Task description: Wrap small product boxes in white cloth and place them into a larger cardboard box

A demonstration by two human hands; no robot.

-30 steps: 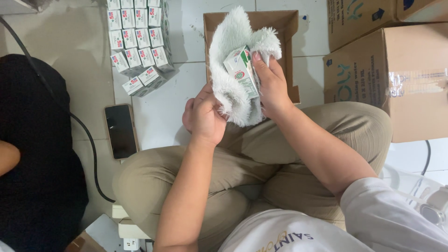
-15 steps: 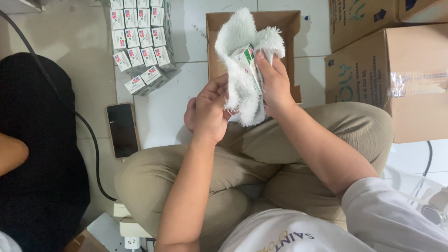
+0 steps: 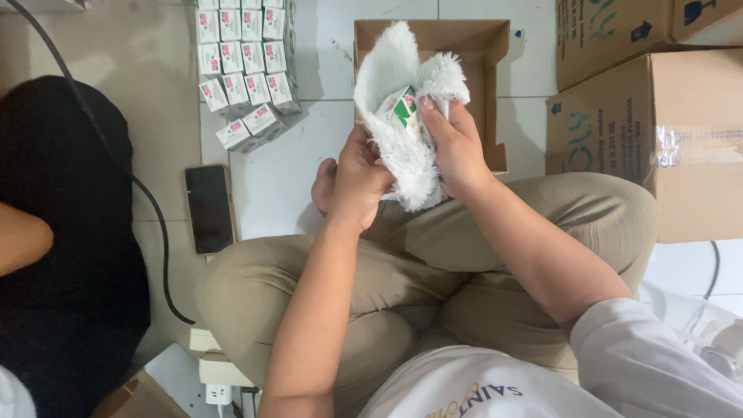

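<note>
Over my lap, item: small box [image 3: 402,111], now sunk deeper into the white fluffy cloth [image 3: 402,147] than a second ago, right hand [image 3: 457,147] closed around both, left hand [image 3: 357,182] pinching the cloth's lower edge.

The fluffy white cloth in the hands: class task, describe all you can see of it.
The fluffy white cloth looks soft, plush and long-piled. It is bunched and folded upright around a small white box with green and red print. The left hand grips its lower side, and the right hand pinches cloth and box together. It is held above the lap, in front of an open cardboard tray.
</note>
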